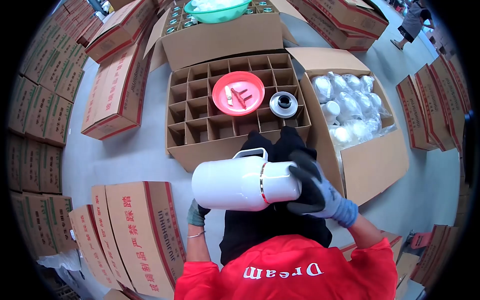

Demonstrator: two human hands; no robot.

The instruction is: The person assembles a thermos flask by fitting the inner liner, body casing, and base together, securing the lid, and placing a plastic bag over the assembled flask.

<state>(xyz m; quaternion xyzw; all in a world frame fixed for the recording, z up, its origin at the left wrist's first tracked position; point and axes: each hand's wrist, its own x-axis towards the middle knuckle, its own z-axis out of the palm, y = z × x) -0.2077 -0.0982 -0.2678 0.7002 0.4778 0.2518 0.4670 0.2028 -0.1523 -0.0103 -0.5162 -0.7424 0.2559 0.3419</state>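
A white thermos jug (227,185) with a side handle and a shiny metal band lies sideways in front of my lap. My left hand (196,212), in a grey glove, supports its base end; the fingers are mostly hidden behind the jug. Around the white lid (282,182) at the other end is my right hand (315,190), gloved in black and grey, slightly blurred, fingers curled against it. Beyond the jug, a divided carton (200,150) bears a red plastic dish (238,80) with a small red tool (241,97), and a round grey part with a black centre (283,104).
At the right stands an open carton (375,160) of plastic-wrapped white jugs (350,105). A green basin (217,15) rests on another carton at the back. Stacked boxes (140,235) line both sides. A person (415,22) is at the far right.
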